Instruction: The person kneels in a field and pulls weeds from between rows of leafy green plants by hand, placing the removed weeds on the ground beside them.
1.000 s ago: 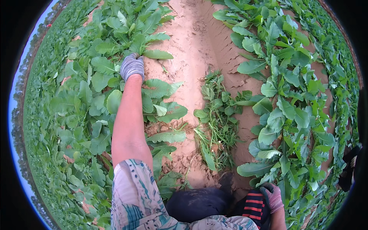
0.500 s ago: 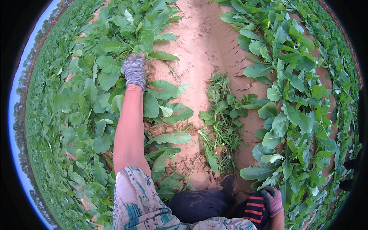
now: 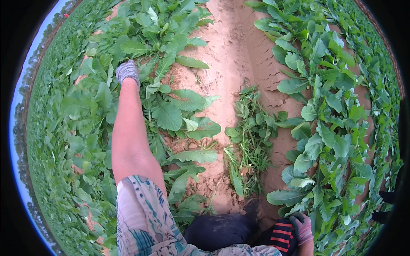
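My left arm reaches far into the leafy crop row (image 3: 166, 115) on the left. My left hand (image 3: 127, 71), in a grey knitted glove, is down among the broad green leaves. Its fingers are hidden by the back of the hand and the foliage, so what they hold, if anything, does not show. At the lower right, my right hand (image 3: 302, 227), in a grey and pinkish glove, rests on black fabric with red stripes (image 3: 282, 235), its fingers laid over the edge. Leaves of the right row stand just beside it.
Between the rows runs a furrow of dry reddish-brown soil (image 3: 222, 51). A heap of uprooted green weeds (image 3: 250, 145) lies in it ahead of me. Dark cloth (image 3: 222, 230) over my leg is at the bottom. Another dense leafy row (image 3: 318, 123) stands on the right.
My left hand has shifted left and slightly down in the picture, deeper into the leaves, and leaves now stand where it was. My right hand stays on the striped fabric.
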`<state>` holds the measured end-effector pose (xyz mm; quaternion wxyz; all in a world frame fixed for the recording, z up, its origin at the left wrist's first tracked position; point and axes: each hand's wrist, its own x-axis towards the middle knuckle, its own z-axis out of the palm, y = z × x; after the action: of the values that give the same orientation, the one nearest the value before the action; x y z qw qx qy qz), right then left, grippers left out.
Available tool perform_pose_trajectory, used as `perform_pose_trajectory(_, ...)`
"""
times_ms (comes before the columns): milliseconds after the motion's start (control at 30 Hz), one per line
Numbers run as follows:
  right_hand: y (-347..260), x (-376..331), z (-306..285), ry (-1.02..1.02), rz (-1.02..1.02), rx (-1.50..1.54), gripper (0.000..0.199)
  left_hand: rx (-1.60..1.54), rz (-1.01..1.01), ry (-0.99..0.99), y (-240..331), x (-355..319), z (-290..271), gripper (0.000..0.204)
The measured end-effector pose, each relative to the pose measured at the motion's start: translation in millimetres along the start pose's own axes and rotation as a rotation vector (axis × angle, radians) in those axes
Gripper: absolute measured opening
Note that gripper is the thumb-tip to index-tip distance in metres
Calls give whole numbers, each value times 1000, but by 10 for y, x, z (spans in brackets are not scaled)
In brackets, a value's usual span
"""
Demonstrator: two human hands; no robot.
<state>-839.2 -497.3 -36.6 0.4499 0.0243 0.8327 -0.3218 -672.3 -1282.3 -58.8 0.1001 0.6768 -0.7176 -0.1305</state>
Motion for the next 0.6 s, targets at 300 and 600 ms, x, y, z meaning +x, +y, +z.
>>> perform_pose_trajectory(300, 7, 29, 10, 11, -12, -25, 21, 178, -43, -101, -234, 685, 447, 82)
perform_pose_trajectory(600, 17, 51, 14, 37, 29, -38, 23, -797, -142, -41, -341, 368, 425, 35)
